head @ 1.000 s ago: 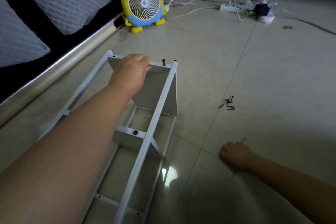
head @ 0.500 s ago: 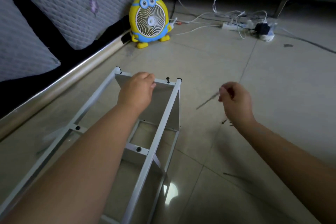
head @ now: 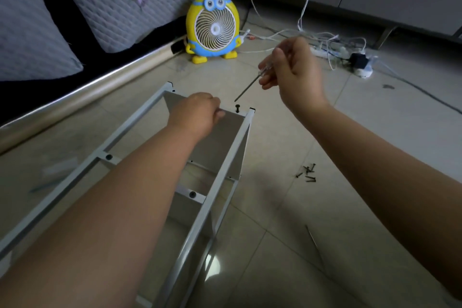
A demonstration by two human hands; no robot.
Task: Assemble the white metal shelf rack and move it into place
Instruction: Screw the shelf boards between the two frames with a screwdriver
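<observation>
The white metal shelf rack [head: 220, 182] lies on its side on the tiled floor, its far end toward the fan. My left hand [head: 197, 114] grips the top edge of the end shelf panel. A black screw [head: 237, 107] stands in the rack's top rail just right of that hand. My right hand [head: 291, 67] holds a screwdriver [head: 247, 89] by its clear handle, the thin shaft slanting down-left with its tip just above the screw. Several loose black screws [head: 307, 174] lie on the floor to the right of the rack.
A yellow cartoon-faced fan [head: 212, 29] stands behind the rack. Grey cushions [head: 120, 0] and a metal-edged sofa base [head: 82, 92] run along the left. A power strip [head: 332, 51] with tangled white cables lies at the back right. A thin rod [head: 313, 240] lies on the floor.
My right hand picked the screwdriver up from the floor and carried it up and left, its tip now over the screw. My left hand kept its hold on the panel.
</observation>
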